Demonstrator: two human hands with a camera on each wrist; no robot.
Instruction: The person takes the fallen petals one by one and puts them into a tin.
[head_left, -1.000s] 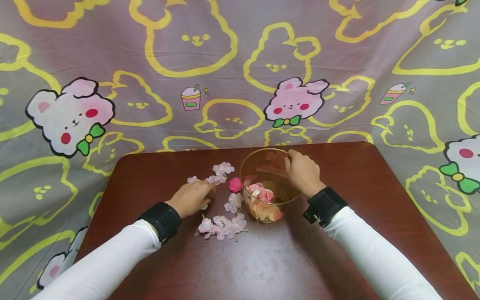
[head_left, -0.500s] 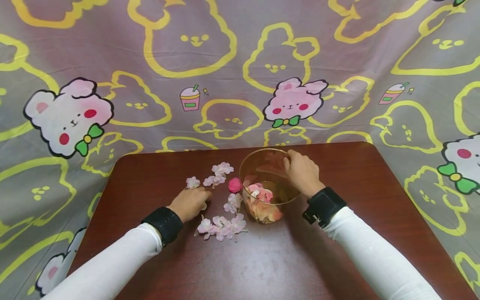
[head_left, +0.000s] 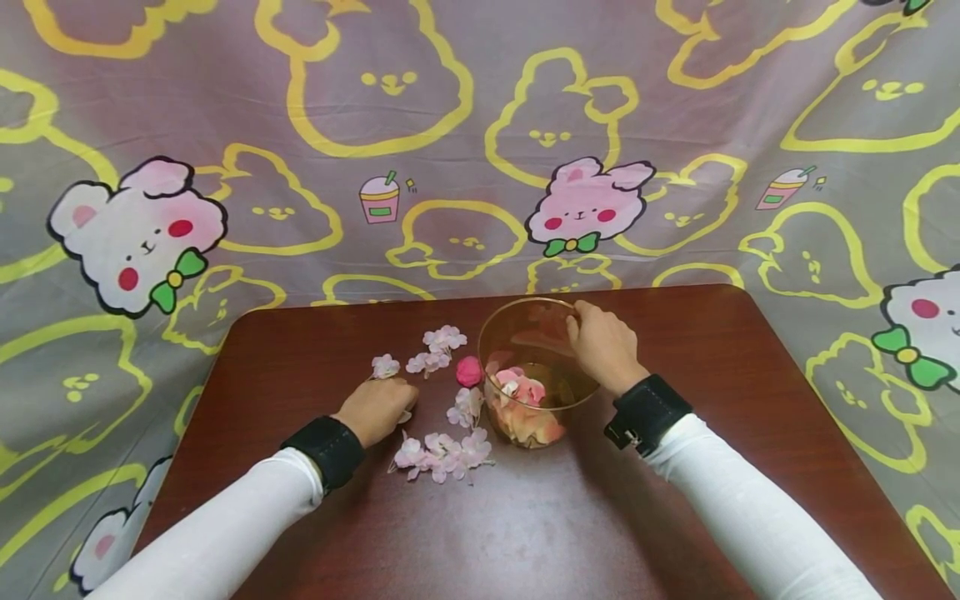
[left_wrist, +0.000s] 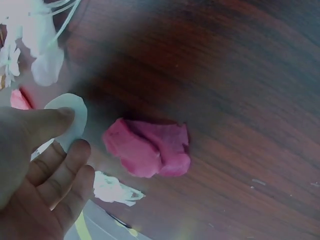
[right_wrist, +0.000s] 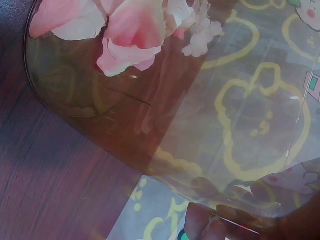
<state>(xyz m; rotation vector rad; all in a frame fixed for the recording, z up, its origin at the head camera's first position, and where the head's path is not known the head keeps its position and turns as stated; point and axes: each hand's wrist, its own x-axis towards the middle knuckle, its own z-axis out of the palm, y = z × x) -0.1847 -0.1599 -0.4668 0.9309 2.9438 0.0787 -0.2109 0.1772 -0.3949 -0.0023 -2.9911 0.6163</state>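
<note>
- Head view: your left hand (head_left: 377, 408) rests curled on the dark wooden surface (head_left: 525, 533) among scattered pale blossoms (head_left: 442, 454), fingers closed on a white petal (head_left: 406, 414). Your right hand (head_left: 603, 346) grips the far rim of the clear glass bowl (head_left: 525, 333), which sits mid-surface and holds pink and peach petals. A deep pink petal (head_left: 470, 371) lies just beside the bowl's left wall.
- Left wrist view: your thumb and fingers (left_wrist: 65, 170) pinch the white petal (left_wrist: 67, 120); the deep pink petal (left_wrist: 150, 150) lies near them, apart from the hand. These pieces look feather-light, soft and easily creased, so a gentle pinch at an edge would likely suit them.
- Right wrist view: your fingertips (right_wrist: 202, 227) press the bowl's rim through the clear wall (right_wrist: 200, 125), with petals (right_wrist: 130, 30) heaped at the bottom. Glass this smooth is probably slippery and breakable; the rim seems the surest hold.
</note>
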